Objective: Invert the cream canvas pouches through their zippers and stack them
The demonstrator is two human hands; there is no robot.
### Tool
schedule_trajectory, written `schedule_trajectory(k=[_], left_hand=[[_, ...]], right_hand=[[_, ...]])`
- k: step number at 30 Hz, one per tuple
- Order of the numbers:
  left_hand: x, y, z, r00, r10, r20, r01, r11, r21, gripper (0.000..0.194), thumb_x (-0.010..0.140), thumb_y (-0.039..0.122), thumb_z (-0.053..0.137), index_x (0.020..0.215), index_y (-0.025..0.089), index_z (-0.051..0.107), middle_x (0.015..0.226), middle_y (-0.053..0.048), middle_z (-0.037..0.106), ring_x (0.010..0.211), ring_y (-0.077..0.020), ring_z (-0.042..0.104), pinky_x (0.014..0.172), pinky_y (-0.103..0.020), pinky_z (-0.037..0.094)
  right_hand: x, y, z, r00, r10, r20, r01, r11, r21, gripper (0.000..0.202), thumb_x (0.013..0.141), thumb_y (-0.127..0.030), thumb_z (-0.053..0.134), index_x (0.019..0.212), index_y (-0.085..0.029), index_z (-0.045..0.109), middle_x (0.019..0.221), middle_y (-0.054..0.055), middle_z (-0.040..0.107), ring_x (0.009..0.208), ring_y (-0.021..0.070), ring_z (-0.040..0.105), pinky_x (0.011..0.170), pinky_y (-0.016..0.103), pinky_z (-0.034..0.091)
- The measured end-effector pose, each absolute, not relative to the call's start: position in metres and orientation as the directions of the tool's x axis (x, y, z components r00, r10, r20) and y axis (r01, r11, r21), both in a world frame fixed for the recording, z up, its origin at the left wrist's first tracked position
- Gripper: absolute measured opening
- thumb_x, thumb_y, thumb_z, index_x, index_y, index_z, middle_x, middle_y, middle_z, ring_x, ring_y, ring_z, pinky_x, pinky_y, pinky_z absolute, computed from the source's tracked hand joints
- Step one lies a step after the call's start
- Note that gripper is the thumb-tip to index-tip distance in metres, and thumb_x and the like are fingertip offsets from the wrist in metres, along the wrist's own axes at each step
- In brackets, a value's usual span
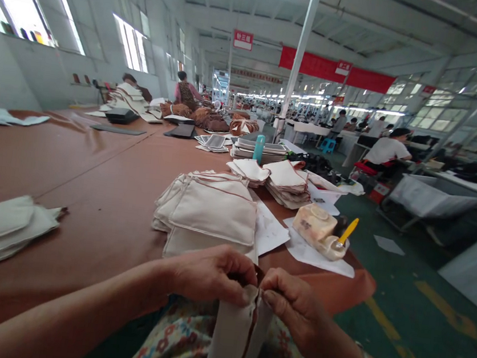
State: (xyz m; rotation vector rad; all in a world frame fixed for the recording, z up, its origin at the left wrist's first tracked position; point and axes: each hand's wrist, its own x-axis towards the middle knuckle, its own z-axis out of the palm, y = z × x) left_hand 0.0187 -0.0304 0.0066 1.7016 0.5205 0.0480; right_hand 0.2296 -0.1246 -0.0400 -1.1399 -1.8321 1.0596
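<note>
Over my lap hangs a cream fabric piece (229, 339) with a dark brown edge running down its middle. My left hand (219, 274) pinches its top edge between thumb and fingers. Close beside it, my right hand (289, 300) grips the other side of the same top edge, thumb against the cloth. The fingertips of both hands almost meet at the seam. Just beyond them on the table lies a stack of cream stitched panels (215, 213) with brown edging. A patterned cloth (177, 338) covers my lap under the piece.
To the right on the brown table (102, 203) stand a glue container (314, 221) and a yellow-handled brush (348, 232) on white paper. Further back are more panel stacks (288, 179) and a teal bottle (258, 148). More panels (0, 232) lie left. A seated person (385, 152) works at right.
</note>
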Motion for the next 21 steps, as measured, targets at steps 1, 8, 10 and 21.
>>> schedule_trajectory(k=[1,8,10,21], left_hand=[[0.019,-0.031,0.006,0.885,0.385,-0.260,0.323,-0.109,0.940,0.016,0.075,0.026,0.066,0.086,0.015,0.068,0.072,0.004,0.056,0.066,-0.0109,0.046,0.058,-0.020,0.034],[0.026,-0.033,-0.007,0.885,0.392,-0.253,0.278,-0.007,0.961,0.023,0.077,0.034,0.068,0.081,0.012,0.068,0.070,0.002,0.056,0.062,-0.0090,0.043,0.055,-0.019,0.031],[0.028,-0.035,-0.010,0.873,0.409,-0.265,0.277,0.032,0.960,0.022,0.077,0.033,0.068,0.080,0.011,0.067,0.068,0.002,0.055,0.060,-0.0085,0.041,0.052,-0.019,0.030],[0.035,-0.039,-0.014,0.809,0.551,-0.206,0.375,-0.212,0.902,0.013,0.078,0.025,0.059,0.076,0.013,0.063,0.062,0.006,0.047,0.056,-0.0074,0.036,0.046,-0.017,0.024]], right_hand=[[0.228,-0.126,-0.042,-0.341,0.928,0.152,0.334,0.271,-0.903,0.024,0.102,-0.035,0.043,0.090,-0.019,0.055,0.084,0.002,0.057,0.078,0.0167,0.052,0.069,0.028,0.042],[0.226,-0.129,-0.054,-0.278,0.942,0.186,0.343,0.278,-0.897,0.027,0.102,-0.039,0.041,0.087,-0.019,0.053,0.080,0.000,0.053,0.072,0.0149,0.048,0.064,0.026,0.038],[0.226,-0.128,-0.058,-0.258,0.955,0.148,0.305,0.226,-0.925,0.030,0.102,-0.042,0.040,0.089,-0.019,0.053,0.079,-0.001,0.052,0.070,0.0143,0.045,0.061,0.025,0.036],[0.227,-0.116,-0.048,-0.274,0.962,0.011,0.143,0.052,-0.988,0.026,0.089,-0.037,0.065,0.079,-0.014,0.057,0.072,-0.002,0.051,0.067,0.0121,0.041,0.058,0.023,0.031]])
